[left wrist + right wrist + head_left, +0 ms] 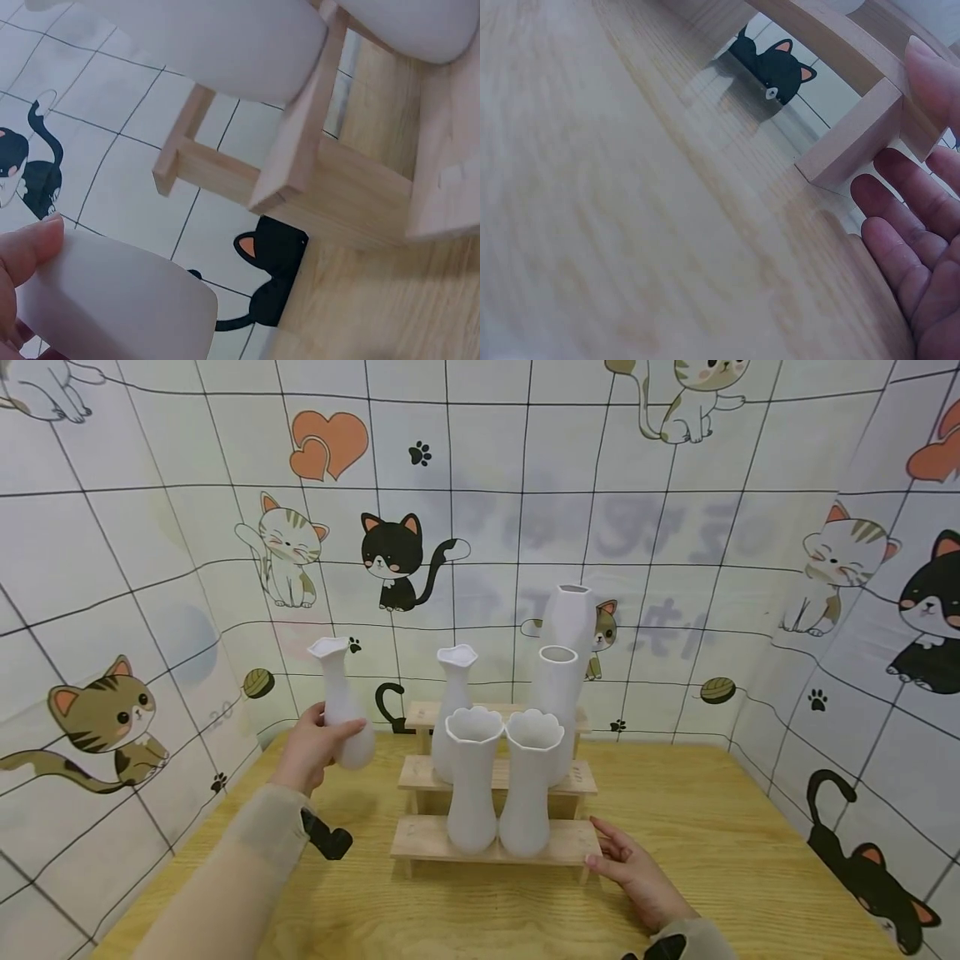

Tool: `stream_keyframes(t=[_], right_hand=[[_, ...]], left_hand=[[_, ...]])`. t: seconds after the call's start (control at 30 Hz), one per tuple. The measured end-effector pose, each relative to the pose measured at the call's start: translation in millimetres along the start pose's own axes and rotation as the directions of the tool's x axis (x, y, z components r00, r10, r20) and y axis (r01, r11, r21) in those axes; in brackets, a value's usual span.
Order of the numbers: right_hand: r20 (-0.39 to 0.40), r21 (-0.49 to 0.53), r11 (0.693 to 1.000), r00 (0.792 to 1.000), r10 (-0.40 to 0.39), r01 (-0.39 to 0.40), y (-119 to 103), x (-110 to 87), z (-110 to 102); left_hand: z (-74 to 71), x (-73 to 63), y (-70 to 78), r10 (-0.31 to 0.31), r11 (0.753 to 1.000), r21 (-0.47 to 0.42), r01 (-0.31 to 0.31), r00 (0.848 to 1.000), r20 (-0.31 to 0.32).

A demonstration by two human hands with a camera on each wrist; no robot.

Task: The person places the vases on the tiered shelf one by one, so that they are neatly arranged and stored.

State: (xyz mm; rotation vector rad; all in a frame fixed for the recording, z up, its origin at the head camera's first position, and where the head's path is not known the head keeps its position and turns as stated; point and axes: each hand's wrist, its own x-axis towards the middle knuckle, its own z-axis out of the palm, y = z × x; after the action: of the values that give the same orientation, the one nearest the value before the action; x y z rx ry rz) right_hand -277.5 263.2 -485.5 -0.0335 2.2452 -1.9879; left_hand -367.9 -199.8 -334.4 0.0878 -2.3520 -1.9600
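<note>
My left hand (315, 750) grips a white vase (347, 702) with a narrow neck and flared wavy rim, raised to the left of a three-step wooden stand (420, 840). In the left wrist view the lower body of this vase (127, 300) shows, with the thumb against it. My right hand (636, 875) holds the right end of the stand's lowest step. In the right wrist view its thumb (934, 82) lies on the board, the fingers beside the leg (851, 142). Two scalloped-rim vases (472, 802) (527, 802) stand on the lowest step.
Behind them on the stand are a wavy-rimmed vase (453, 693), a round-mouthed vase (557, 689) and a taller vase (567, 620) at the back. The wooden table (675, 793) meets cat-printed wall sheeting (487, 460) at the back and sides.
</note>
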Motion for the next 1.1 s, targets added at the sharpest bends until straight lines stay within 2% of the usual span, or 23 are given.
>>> stream_keyframes(t=[0.47,0.7,0.93,1.1], right_hand=[[0.001,0.004,1.0,1.0,-0.001,0.001,0.5,0.7,-0.9],[0.004,0.005,1.0,1.0,0.001,-0.001,0.7,0.6,-0.7],[0.012,0.005,1.0,1.0,0.001,-0.001,1.6,1.4,-1.4],[0.011,0.006,1.0,1.0,0.0,0.0,2.2,1.3,-1.7]], left_hand=[[22.1,6.4,37.0,0.004,1.0,-0.007,-0.004,0.999,0.048],[31.9,7.0,57.5,0.026,0.999,0.031,-0.028,0.998,0.058],[36.0,6.7,77.8,0.047,0.999,0.026,-0.048,0.997,0.054],[38.4,8.8,87.1,0.037,0.999,0.028,-0.038,0.998,0.051]])
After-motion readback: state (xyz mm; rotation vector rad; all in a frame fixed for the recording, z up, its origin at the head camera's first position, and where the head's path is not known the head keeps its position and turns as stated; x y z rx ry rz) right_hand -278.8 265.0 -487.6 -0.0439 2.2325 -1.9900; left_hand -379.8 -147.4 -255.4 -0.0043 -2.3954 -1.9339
